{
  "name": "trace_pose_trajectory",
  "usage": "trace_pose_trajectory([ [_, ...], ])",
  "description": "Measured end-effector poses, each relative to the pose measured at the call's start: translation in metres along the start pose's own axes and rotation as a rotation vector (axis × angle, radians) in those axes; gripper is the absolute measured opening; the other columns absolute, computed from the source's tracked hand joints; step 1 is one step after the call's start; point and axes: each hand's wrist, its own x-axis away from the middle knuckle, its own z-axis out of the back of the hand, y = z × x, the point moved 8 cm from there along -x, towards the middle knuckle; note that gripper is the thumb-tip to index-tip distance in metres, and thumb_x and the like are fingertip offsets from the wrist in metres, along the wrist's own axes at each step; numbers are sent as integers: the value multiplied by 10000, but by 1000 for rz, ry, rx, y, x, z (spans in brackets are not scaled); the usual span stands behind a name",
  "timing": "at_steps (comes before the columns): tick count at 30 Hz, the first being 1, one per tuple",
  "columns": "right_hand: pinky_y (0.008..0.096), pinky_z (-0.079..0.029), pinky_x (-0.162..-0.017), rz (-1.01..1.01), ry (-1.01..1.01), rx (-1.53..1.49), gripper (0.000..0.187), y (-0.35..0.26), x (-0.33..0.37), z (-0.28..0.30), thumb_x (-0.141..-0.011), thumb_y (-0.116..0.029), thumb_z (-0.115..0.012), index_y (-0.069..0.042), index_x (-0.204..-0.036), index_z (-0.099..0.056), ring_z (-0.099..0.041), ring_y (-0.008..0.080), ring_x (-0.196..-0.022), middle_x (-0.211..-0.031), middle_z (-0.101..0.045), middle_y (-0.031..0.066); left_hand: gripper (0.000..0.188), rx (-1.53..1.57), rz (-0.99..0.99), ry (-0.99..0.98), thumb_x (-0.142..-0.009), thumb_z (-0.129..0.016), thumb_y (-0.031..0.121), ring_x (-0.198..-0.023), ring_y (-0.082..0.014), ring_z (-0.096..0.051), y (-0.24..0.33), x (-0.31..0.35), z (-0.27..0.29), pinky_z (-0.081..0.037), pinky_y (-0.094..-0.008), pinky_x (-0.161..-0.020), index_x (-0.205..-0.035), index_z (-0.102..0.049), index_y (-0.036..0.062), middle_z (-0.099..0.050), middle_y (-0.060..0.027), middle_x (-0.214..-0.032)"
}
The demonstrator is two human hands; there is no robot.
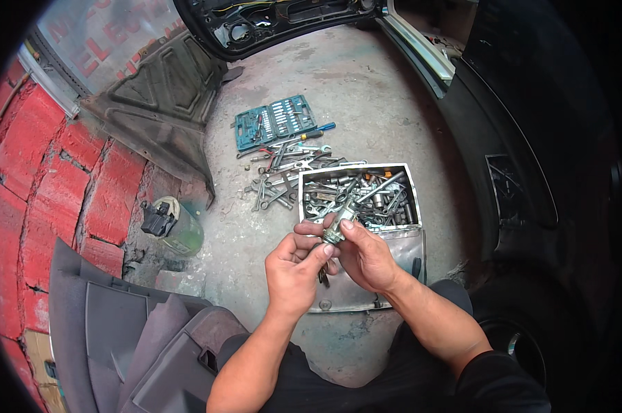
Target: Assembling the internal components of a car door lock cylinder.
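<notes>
Above the open toolbox, my hands meet around a small silvery metal part (336,230) shaped like a lock cylinder. My left hand (298,265) pinches its lower end between thumb and fingers. The thumb and fingers of my right hand (366,256) grip its upper end, partly covering it. Something small and dark, perhaps keys, hangs under my left fingers; it is too small to tell. Just beyond my hands, the metal toolbox (409,180) is full of sockets, spanners and other tools. Its flat metal lid (366,292) lies on my side, below my hands.
Loose spanners (273,193) lie left of the toolbox, with screwdrivers (311,135) and an open green socket case (270,124) behind them. A jar (180,234) with a black part on top stands left. Grey trim panels (146,344) lean nearby. A dark car body (504,158) borders the right.
</notes>
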Motion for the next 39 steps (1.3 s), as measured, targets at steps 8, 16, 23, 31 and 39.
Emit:
trace_pose_trajectory([
  [8,286,-539,-747,-12,-43,40,522,0,-1,-9,-1134,-494,-438,-54,-1412,-481,-629,179,-1147,-1502,-563,224,96,455,278,-97,-993,-714,29,-704,-210,-718,-17,2,-3,-642,-390,-695,-1028,-636,-15,-749,-197,-936],
  [16,379,-512,-1021,32,-37,99,477,7,-7,-6,-1160,-448,-397,-52,-1404,-502,-615,225,-1260,-1478,-589,221,131,-545,-440,68,-914,-731,-50,-768,-302,-731,30,10,-2,-600,-409,-708,-1009,-642,-33,-735,-193,-930],
  [23,475,-424,-1193,44,51,44,432,3,-6,-3,-1166,-416,-375,-80,-1335,-587,-580,271,-1351,-1474,-585,268,226,-1204,-1063,38,-792,-737,-77,-787,-354,-653,51,31,-44,-535,-448,-693,-997,-644,-59,-694,-217,-1037],
  [31,396,-528,-1037,47,27,34,398,-1,-2,10,-1149,-392,-388,-75,-1323,-555,-629,214,-1260,-1478,-615,205,111,-620,-471,75,-940,-751,-8,-746,-284,-745,22,11,-19,-574,-369,-638,-1013,-670,10,-757,-180,-908],
  [39,274,-541,-711,37,0,59,423,-18,4,-6,-1081,-439,-452,-86,-1271,-585,-686,195,-1098,-1471,-594,300,121,620,353,-219,-982,-738,55,-726,-229,-723,-24,0,-23,-630,-415,-677,-1024,-643,-7,-745,-191,-961],
])
